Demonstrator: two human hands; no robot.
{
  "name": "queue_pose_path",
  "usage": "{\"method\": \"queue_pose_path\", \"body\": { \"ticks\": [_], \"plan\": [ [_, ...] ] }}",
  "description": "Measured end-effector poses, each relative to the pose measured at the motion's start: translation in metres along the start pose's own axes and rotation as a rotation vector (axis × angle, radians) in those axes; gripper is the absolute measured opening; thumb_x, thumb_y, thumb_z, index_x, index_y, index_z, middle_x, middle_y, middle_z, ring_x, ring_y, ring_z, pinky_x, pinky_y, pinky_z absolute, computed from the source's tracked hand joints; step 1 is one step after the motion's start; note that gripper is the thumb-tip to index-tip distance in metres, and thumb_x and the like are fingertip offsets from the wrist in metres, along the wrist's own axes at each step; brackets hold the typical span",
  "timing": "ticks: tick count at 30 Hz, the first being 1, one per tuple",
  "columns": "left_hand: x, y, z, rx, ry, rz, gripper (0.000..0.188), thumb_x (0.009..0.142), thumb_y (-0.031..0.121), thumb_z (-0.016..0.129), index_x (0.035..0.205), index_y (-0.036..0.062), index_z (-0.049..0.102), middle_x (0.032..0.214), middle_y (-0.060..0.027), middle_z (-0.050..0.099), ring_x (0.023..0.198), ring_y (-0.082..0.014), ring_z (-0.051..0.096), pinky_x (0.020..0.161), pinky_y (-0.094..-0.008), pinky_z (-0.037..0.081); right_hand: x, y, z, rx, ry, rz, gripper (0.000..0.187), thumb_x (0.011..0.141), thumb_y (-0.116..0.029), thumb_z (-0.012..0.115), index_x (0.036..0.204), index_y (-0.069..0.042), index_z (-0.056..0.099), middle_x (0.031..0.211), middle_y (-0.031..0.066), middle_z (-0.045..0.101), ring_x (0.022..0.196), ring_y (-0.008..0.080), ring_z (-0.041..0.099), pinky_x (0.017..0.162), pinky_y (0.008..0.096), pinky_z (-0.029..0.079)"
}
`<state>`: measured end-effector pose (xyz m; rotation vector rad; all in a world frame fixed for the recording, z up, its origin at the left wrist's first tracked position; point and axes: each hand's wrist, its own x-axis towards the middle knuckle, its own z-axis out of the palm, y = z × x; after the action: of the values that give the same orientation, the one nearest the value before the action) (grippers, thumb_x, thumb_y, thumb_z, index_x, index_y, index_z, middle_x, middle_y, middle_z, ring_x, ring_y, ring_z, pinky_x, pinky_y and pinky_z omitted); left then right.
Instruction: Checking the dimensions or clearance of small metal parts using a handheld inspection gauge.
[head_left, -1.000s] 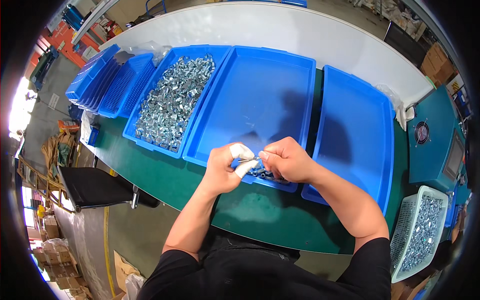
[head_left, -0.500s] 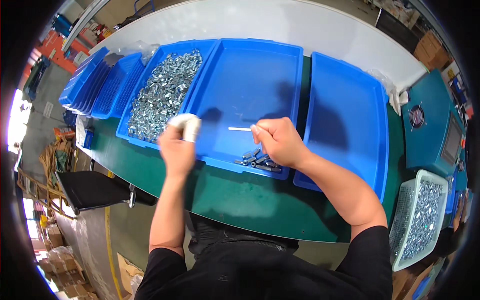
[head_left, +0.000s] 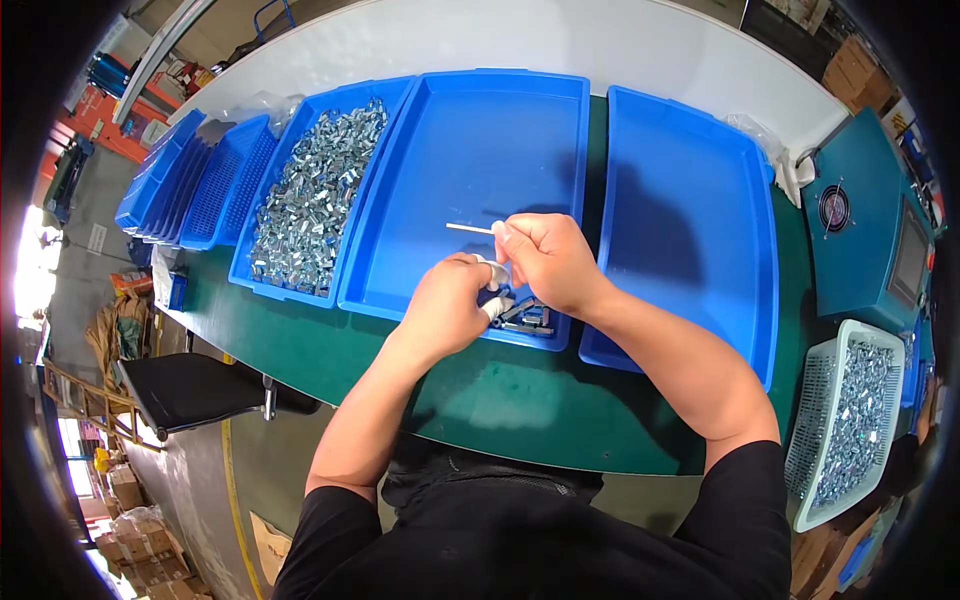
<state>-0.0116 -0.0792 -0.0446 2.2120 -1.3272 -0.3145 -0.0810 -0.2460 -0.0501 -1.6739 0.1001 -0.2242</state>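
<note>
My right hand (head_left: 548, 262) is closed in a pinch on a thin pale stick (head_left: 468, 228), which points left over the middle blue tray (head_left: 480, 130). Beside it, my left hand (head_left: 450, 305), with white coverings on thumb and fingers, is curled at the tray's near edge. Its fingertips come together by a small pile of metal sleeve-like parts (head_left: 528, 318); whatever lies between them is too small to make out. The two hands almost touch. Many similar shiny short metal pieces (head_left: 315, 195) fill the blue tray (head_left: 262, 287) on the left.
Another blue tray (head_left: 690, 180) lies to the right. Stacked blue baskets (head_left: 225, 185) stand far left. At right are a teal machine (head_left: 865, 230) with a fan and a pale basket (head_left: 850, 425) of metal pieces. A black chair (head_left: 200, 385) stands by the green table (head_left: 500, 400).
My left hand has moved right, from the edge of the filled left tray to the small pile beside my right hand. My right hand, still holding the stick, has shifted slightly.
</note>
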Motion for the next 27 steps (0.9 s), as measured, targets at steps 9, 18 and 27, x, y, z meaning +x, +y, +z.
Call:
{"method": "queue_pose_path", "body": {
  "ticks": [9,18,27],
  "plan": [
    [-0.005,-0.021,-0.002,-0.775,0.272,-0.321,0.026,0.093,0.001,0.064,0.118,0.0042,0.068,0.085,0.0017,0.061,0.078,-0.0068,0.055,0.071,-0.0239,0.047,-0.002,-0.004,0.001,0.008,0.000,0.026,0.040,0.104,-0.023,0.051,0.072,-0.001,0.059,0.055,0.0018,0.053,0.052,0.0083,0.053,0.051,0.0267,0.041],
    [-0.008,-0.037,0.004,-1.258,0.510,-0.179,0.015,0.094,0.000,0.064,0.109,0.0020,0.066,0.094,-0.0053,0.068,0.079,-0.0119,0.062,0.073,-0.0255,0.050,-0.001,-0.004,0.000,-0.155,-0.034,0.014,0.035,0.098,-0.018,0.057,0.069,0.001,0.061,0.052,0.0099,0.051,0.050,0.0158,0.046,0.051,0.0340,0.038],
    [-0.013,-0.029,0.002,-1.017,0.309,-0.169,0.014,0.091,-0.001,0.068,0.104,0.0015,0.064,0.090,-0.0086,0.070,0.074,-0.0133,0.065,0.066,-0.0256,0.053,-0.005,0.004,0.002,-0.431,-0.025,-0.317,0.028,0.096,-0.012,0.059,0.072,0.001,0.061,0.056,0.0116,0.057,0.050,0.0210,0.054,0.051,0.0321,0.042]
  ]
}}
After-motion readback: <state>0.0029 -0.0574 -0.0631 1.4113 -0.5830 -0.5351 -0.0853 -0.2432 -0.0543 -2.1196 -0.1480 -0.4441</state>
